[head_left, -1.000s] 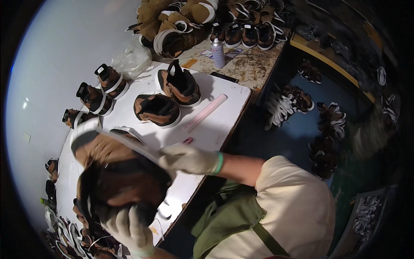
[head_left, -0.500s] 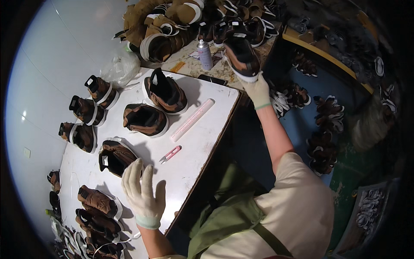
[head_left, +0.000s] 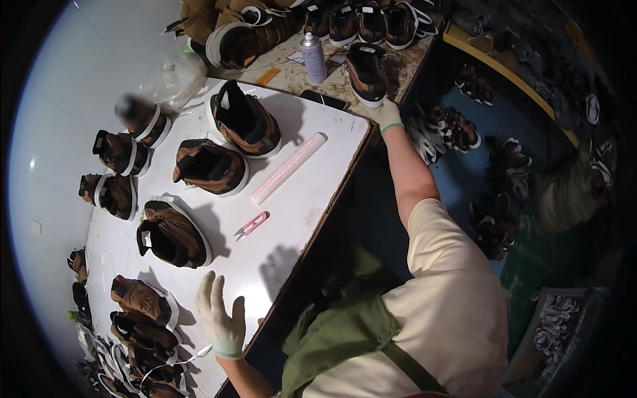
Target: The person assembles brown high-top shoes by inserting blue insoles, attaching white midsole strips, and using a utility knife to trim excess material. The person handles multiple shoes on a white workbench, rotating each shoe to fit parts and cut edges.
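A brown-and-black shoe (head_left: 366,74) with a white sole is in my right hand (head_left: 387,114), whose gloved fingers close round one end of it. That shoe is at the worn workbench, beside a spray can (head_left: 314,58); I cannot tell whether it touches the bench top. My left hand (head_left: 222,315), also gloved, is open and holds nothing above the white table (head_left: 292,229). The nearest shoe (head_left: 174,233) to it stands just beyond its fingertips. Two more shoes, one lower (head_left: 211,167) and one taller (head_left: 244,121), stand farther back.
Pink-handled thread snips (head_left: 252,226) and a rolled white-and-red sheet (head_left: 289,168) lie on the table. More shoes line its left side (head_left: 118,154) and near left (head_left: 142,298). A phone-like dark slab (head_left: 324,99) lies at the far edge. Shoes (head_left: 454,129) also stand on the floor at right.
My right hand has carried the shoe lower, toward the workbench top. My left hand has drawn back from the nearest shoe, still open. The whole view has shifted slightly.
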A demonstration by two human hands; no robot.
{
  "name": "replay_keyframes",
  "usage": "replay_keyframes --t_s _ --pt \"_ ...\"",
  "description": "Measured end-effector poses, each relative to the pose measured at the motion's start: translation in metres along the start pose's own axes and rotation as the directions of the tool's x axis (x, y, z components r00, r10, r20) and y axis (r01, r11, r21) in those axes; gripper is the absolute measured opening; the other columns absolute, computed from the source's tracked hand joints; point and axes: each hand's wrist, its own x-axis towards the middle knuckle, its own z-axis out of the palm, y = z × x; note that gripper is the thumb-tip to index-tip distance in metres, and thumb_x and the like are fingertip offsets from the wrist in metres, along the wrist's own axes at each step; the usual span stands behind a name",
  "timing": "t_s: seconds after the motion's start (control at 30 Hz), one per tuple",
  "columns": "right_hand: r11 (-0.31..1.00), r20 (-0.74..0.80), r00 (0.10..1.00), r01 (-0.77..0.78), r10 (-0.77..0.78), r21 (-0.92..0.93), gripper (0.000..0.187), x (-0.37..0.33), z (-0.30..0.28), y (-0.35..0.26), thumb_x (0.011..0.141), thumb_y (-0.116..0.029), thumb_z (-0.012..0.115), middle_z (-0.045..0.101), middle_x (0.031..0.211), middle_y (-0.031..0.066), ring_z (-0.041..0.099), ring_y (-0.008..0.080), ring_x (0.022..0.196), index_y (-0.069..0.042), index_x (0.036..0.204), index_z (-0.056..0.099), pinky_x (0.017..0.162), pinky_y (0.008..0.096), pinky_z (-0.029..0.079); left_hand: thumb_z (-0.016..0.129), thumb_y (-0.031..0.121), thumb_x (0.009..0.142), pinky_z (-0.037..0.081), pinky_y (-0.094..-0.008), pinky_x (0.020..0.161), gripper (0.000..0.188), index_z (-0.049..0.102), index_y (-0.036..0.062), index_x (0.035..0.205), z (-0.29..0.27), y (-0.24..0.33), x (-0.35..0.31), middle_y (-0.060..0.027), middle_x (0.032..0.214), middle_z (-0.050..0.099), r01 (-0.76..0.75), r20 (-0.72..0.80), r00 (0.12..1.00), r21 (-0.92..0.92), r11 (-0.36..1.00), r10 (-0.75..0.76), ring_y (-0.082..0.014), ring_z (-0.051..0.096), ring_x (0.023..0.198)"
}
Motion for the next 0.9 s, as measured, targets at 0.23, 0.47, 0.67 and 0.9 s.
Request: replay_keyframes --t_s 0.23,0.47,0.67,0.9 --pt "0.963 -0.242 0.967 -0.142 0.085 -0.229 0.036 0.002 0.03 0.007 0.099 -0.006 0.034 0.048 0.139 0.0197 0.047 0.0343 0.128 0.001 0.134 0.043 0.108 0.0608 0.038 0.072 0.001 0.071 0.041 -0.0472 0.102 0.063 0.051 0.0056 0.13 0.004 -0.005 -0.008 -0.0205 0.133 0.051 0.015 0.017 1.0 -0.008 1.0 -0.015 -0.0403 0.05 0.12" --pt "0.959 -0.377 0.926 -0.122 0.017 -0.255 0.038 0.006 0.042 0.01 0.098 -0.009 0.037 0.051 0.137 0.0187 0.049 0.0313 0.126 -0.002 0.135 0.045 0.1 0.0581 0.046 0.071 0.001 0.072 0.041 -0.0474 0.101 0.059 0.052 0.0032 0.128 0.006 -0.012 -0.025 -0.0209 0.132 0.052 0.058 0.001 0.998 -0.046 0.997 -0.058 -0.0406 0.05 0.12" --pt "0.008 -0.44 0.644 -0.559 -0.625 -0.829 0.037 -0.003 0.074 0.006 0.089 -0.028 0.059 0.063 0.121 0.0192 0.063 0.0343 0.109 -0.005 0.117 0.064 0.09 0.0489 0.052 0.069 0.006 0.076 0.041 -0.0474 0.101 0.054 0.053 0.0019 0.127 0.005 -0.015 -0.033 -0.0215 0.132 0.052 0.088 -0.009 0.996 -0.064 0.994 -0.089 -0.0408 0.05 0.12" --pt "-0.45 0.019 0.738 -0.391 -0.675 -0.803 0.031 -0.037 0.077 0.003 0.082 -0.032 0.061 0.068 0.103 0.0195 0.065 0.0374 0.097 -0.005 0.094 0.072 0.084 0.0452 0.052 0.068 0.006 0.078 0.04 -0.0469 0.102 0.053 0.052 0.0026 0.128 -0.001 -0.024 -0.052 -0.021 0.133 0.051 0.133 -0.032 0.99 -0.138 0.982 -0.139 -0.0405 0.049 0.121"
